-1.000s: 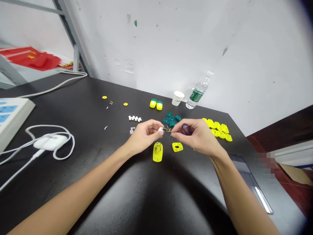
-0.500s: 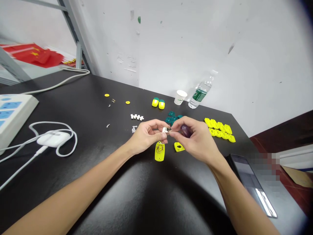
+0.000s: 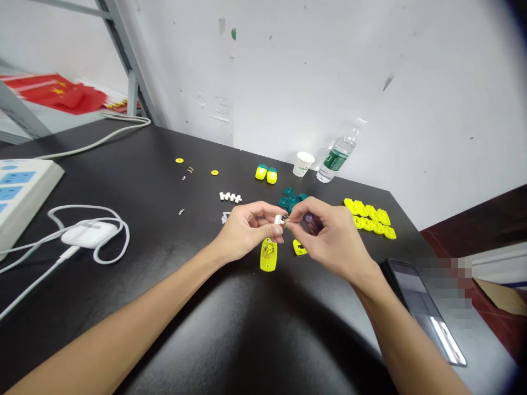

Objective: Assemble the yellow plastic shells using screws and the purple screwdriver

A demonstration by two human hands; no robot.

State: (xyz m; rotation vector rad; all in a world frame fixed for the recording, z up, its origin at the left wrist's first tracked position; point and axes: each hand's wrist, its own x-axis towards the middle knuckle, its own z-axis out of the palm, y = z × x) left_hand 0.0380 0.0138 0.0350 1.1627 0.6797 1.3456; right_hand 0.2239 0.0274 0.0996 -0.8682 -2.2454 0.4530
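Observation:
Between its thumb and fingers, my left hand [image 3: 253, 227] pinches a small white plastic block [image 3: 279, 219]. My right hand [image 3: 331, 230] is closed too, its thumb and forefinger on a thin brass-coloured metal piece [image 3: 285, 220] at the block's right side. A dark purple rounded object, which looks like a screwdriver handle [image 3: 313, 222], is tucked inside the right hand; most of it is hidden. Below the hands lies a yellow shell [image 3: 268, 258] with small metal parts in it. Partly behind the right hand is a yellow frame-like cover [image 3: 300, 248].
Dark green parts [image 3: 288, 198] lie behind my hands, with two yellow-green casings [image 3: 266, 174] farther back. White blocks [image 3: 230, 197] are at left, yellow shells [image 3: 370, 216] at right. A paper cup [image 3: 303, 163], bottle [image 3: 336, 156], phone [image 3: 426, 310] and power strip [image 3: 28, 192] also stand or lie around.
My right fingertips and the metal piece have shifted very slightly at the white block. Both hands keep their hold and nearly the same place.

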